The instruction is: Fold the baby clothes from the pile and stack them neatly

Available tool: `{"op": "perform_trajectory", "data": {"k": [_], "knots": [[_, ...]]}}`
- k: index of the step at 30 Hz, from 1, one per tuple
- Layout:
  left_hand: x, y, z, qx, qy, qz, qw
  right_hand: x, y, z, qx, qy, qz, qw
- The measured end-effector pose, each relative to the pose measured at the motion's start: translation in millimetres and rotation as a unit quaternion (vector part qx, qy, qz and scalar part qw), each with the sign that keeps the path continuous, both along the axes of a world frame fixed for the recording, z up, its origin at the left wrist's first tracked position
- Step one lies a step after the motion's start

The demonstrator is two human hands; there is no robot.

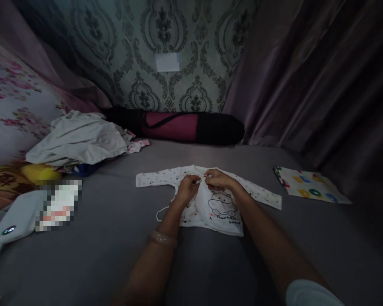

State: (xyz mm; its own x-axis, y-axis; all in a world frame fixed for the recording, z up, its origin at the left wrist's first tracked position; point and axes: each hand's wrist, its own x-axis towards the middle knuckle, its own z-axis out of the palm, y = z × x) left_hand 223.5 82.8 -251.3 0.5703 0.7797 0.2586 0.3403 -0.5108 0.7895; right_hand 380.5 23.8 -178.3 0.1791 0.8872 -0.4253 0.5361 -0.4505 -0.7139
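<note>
Your left hand (187,188) and your right hand (218,179) meet at the neck opening of the small white baby shirt (221,212), and the fingers of both are pinched closed on its cloth, almost touching each other. The shirt lies flat on the grey bed sheet (115,255) in front of you, sleeves spread to both sides, with a thin white string (161,212) curling out beside your left forearm. A pile of clothes (79,138) is well apart on the left, a folded cloth (309,185) with coloured letters on the right.
</note>
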Motion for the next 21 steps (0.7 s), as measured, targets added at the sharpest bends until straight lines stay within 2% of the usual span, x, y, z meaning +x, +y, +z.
{"op": "perform_trajectory", "data": {"k": [8, 14, 18, 21], "knots": [[-2.2, -4.3, 8.3, 0.001, 0.022, -0.01, 1.0, 8.1, -5.1, 4.7, 0.033, -0.034, 0.016, 0.999], [-2.7, -8.2, 18.6, 0.026, 0.045, -0.035, 0.998, 7.9, -14.3, 11.4, 0.05, 0.066, -0.002, 0.997], [-0.9, -7.6, 17.5, 0.02, 0.057, -0.045, 0.997, 3.3, -14.4, 10.3, 0.054, 0.146, -0.057, 0.986], [0.0, -8.6, 14.7, 0.021, 0.055, -0.033, 0.998, -3.0, -13.7, 4.1, 0.061, 0.158, -0.084, 0.982]]}}
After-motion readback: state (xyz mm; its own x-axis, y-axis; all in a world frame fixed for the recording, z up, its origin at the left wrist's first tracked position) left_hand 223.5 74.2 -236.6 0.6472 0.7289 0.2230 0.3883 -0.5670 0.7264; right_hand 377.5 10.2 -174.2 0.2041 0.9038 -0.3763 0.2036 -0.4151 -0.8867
